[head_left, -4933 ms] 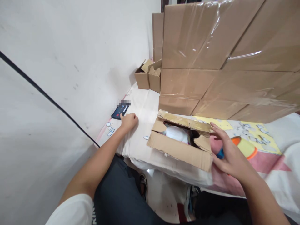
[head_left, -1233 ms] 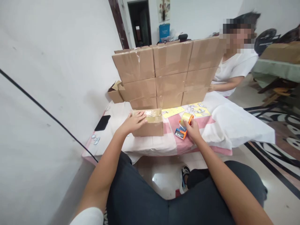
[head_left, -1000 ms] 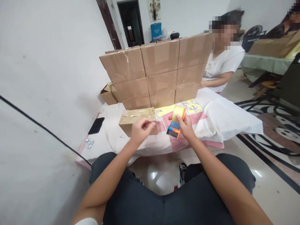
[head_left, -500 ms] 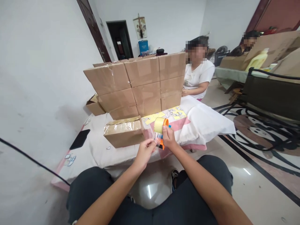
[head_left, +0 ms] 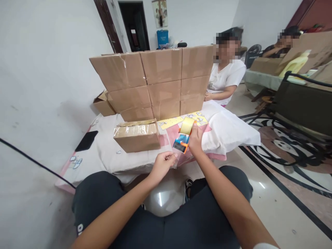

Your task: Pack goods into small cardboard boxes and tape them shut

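My right hand (head_left: 196, 139) is closed round an orange and blue tape dispenser (head_left: 182, 139) that carries a roll of yellowish clear tape (head_left: 187, 125). A strip of clear packing tape (head_left: 176, 159) runs from the dispenser's lower end to my left hand (head_left: 164, 164), whose fingers pinch its free end. Just beyond my left hand a cardboard box (head_left: 137, 139) lies on the cloth-covered table, with a gap along its upper back edge and shiny tape on its top. Neither hand touches this box.
Behind it rises a stacked wall of taped cartons (head_left: 163, 83). A small open box (head_left: 104, 103) and a black flat object (head_left: 86, 140) are at the left of the table (head_left: 103, 154). Beyond the stack's right end sits a person in white (head_left: 227, 81); another person (head_left: 280, 43) is farther back.
The dispenser has moved away from my left hand, up and to the right, and turned. A longer stretch of tape now spans the two hands. My view has tipped down slightly.
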Action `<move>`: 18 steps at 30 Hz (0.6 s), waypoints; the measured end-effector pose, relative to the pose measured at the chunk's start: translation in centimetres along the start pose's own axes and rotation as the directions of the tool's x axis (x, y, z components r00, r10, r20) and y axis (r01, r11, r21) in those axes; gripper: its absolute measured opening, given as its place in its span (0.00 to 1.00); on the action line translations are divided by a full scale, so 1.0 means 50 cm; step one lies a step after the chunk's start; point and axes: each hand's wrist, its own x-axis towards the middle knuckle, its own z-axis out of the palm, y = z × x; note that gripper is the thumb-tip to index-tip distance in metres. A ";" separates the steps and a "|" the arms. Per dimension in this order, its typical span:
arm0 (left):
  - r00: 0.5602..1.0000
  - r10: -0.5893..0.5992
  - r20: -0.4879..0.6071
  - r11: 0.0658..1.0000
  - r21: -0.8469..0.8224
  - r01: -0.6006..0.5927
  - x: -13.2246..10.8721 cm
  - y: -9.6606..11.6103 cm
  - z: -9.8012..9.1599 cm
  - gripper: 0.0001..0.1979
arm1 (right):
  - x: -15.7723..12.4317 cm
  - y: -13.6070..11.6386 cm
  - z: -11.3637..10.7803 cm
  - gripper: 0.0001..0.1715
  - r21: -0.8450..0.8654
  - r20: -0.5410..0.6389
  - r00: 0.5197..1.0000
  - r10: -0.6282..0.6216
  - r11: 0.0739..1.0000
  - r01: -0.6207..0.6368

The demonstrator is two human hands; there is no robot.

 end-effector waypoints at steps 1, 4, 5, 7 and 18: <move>1.000 0.003 -0.004 1.000 0.005 -0.003 0.001 0.000 -0.003 0.20 | -0.002 0.002 -0.001 0.30 -0.002 -0.005 1.000 -0.007 1.000 0.007; 1.000 -0.016 0.017 1.000 -0.013 0.017 -0.002 0.011 -0.010 0.20 | -0.004 0.004 -0.008 0.31 -0.068 0.018 0.993 -0.116 0.991 0.117; 0.999 -0.032 0.031 0.999 -0.033 0.033 -0.004 0.017 -0.012 0.20 | -0.003 0.004 -0.011 0.31 -0.097 0.037 0.987 -0.159 0.982 0.161; 0.997 -0.060 0.056 0.995 -0.074 0.064 -0.008 0.026 -0.015 0.20 | -0.002 0.000 -0.015 0.31 -0.127 0.062 0.975 -0.213 0.967 0.220; 0.991 0.026 0.130 0.997 -0.079 -0.016 -0.006 -0.004 -0.006 0.21 | -0.036 0.000 0.030 0.27 0.146 0.138 0.987 0.080 0.984 -0.100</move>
